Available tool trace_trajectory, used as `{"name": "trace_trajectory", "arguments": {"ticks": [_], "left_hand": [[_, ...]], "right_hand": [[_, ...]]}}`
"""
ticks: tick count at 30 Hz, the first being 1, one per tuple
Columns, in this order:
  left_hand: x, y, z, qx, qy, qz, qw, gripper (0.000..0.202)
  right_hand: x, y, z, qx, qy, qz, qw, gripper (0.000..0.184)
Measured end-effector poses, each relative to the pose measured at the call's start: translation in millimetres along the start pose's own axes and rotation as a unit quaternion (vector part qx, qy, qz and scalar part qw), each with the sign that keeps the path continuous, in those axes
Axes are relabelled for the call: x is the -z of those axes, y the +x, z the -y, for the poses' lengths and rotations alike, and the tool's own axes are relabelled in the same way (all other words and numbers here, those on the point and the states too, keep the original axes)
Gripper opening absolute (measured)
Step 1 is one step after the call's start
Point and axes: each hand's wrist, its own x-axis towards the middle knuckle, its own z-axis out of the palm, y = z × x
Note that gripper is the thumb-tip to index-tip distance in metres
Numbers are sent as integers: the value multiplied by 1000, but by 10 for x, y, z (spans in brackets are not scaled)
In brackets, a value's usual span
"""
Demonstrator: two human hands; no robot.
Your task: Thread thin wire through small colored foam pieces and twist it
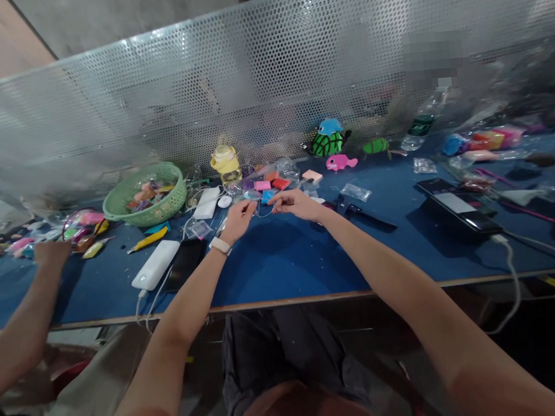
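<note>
My left hand [239, 220], with a pale band on its wrist, has its fingers pinched together over the middle of the table. Just beside it is my right hand [297, 204], also pinching with thumb and forefinger. A thin pale cord [264, 215] curves down in a small loop between both hands. Whether anything is threaded on it is too small to tell. Right behind the fingers lie a blue block [267, 196], a pink block [262, 185] and a red block [281, 183], in or near clear wrapping. A peach block [312, 176] lies behind my right hand.
Left are a green basket [162, 210] of small pieces, a yellow cutter [149, 239] and a white power bank [156, 265]. A co-worker's hand [53, 251] touches colourful bags. Right are a black strap [369, 215], a phone [460, 205] and a bottle [422, 123]. A perforated metal panel [248, 76] stands behind.
</note>
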Motion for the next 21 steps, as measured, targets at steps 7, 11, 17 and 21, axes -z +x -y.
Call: {"name": "trace_trajectory", "arguments": {"ticks": [7,11,17,21], "left_hand": [[1,-41,-12,-53,86,11,995,26],[-24,-61,-78,-71,160,37,984,23],[27,-58,-126,-98,209,187,955,34],[44,-51,-134,-124,243,247,930,53]], "right_hand": [[11,-6,-30,-3,-133,-19,991,39],[171,-41,-54,-11,-252,-1,968,37],[761,-118,-55,-32,-422,-103,900,17],[893,-76,-96,-80,-483,-40,871,11]]}}
